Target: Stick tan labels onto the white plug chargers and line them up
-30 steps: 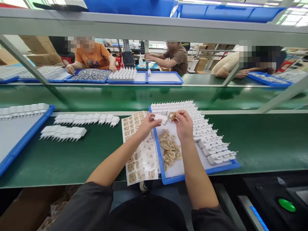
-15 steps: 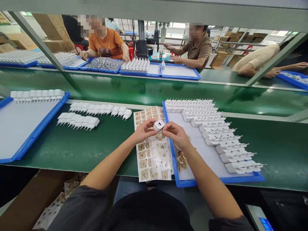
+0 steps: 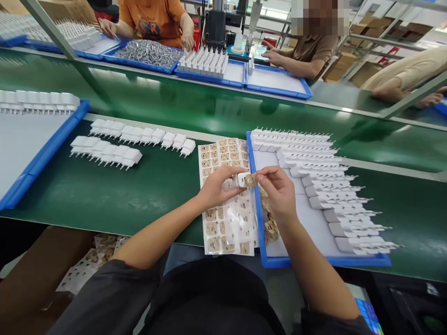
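Observation:
My left hand [image 3: 220, 185] grips a white plug charger [image 3: 240, 180] by its sides, its port face turned up and to the right. With thumb and finger, my right hand [image 3: 279, 188] pinches the edge of a tan backing paper [image 3: 250, 180] that lies partly against the charger's face. Beneath both hands rests a sheet of tan-backed stickers [image 3: 213, 228] with its upper middle covered by my left hand. The blue-rimmed tray [image 3: 262, 251] on the right carries several rows of white chargers [image 3: 314, 179], prongs pointing right, and a pile of peeled tan papers [image 3: 271, 229].
Two rows of white chargers [image 3: 108, 151] lie on the green bench [image 3: 157, 186] to the left, beside another blue-rimmed tray [image 3: 49, 158]. Beyond the green belt [image 3: 209, 114], co-workers sit at trays of metal parts [image 3: 150, 53] and chargers. A slanted post [image 3: 49, 30] stands at far left.
The tan paper now shows at the charger's face, stretched toward my right hand. Both hands have shifted right in the picture, and the camera view has tilted downward.

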Demonstrator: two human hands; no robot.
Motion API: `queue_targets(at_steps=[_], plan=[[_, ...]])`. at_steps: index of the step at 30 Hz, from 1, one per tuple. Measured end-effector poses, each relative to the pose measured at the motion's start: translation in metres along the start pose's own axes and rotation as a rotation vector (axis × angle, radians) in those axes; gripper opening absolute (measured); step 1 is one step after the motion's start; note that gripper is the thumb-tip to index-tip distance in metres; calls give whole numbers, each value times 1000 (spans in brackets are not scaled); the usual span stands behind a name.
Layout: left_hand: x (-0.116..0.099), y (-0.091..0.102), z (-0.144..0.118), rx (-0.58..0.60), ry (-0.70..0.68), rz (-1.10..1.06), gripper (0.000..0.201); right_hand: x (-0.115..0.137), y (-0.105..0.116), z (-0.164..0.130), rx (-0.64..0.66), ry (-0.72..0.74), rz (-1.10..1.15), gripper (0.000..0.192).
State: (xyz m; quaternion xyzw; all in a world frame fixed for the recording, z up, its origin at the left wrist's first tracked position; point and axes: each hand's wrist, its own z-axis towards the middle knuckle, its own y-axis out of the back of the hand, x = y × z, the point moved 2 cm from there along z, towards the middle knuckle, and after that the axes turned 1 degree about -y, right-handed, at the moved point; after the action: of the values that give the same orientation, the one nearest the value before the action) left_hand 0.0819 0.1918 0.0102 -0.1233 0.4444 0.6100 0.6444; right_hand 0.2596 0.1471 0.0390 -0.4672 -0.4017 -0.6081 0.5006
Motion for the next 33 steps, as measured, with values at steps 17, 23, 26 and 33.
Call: queue_targets(at_steps=[17, 23, 26, 33], plan=[[0, -1, 0, -6, -52, 56, 38, 2, -7, -3, 21, 5, -91, 7], [0, -1, -1, -2, -51, 57, 38, 3, -8, -5, 12, 39, -135, 6], [-1, -2, -1, -9, -55, 55, 37, 5, -9, -7, 1, 58, -162, 7], [-4, -2, -1, -15, -90, 84, 37, 8, -12, -9, -42, 122, -271, 8]])
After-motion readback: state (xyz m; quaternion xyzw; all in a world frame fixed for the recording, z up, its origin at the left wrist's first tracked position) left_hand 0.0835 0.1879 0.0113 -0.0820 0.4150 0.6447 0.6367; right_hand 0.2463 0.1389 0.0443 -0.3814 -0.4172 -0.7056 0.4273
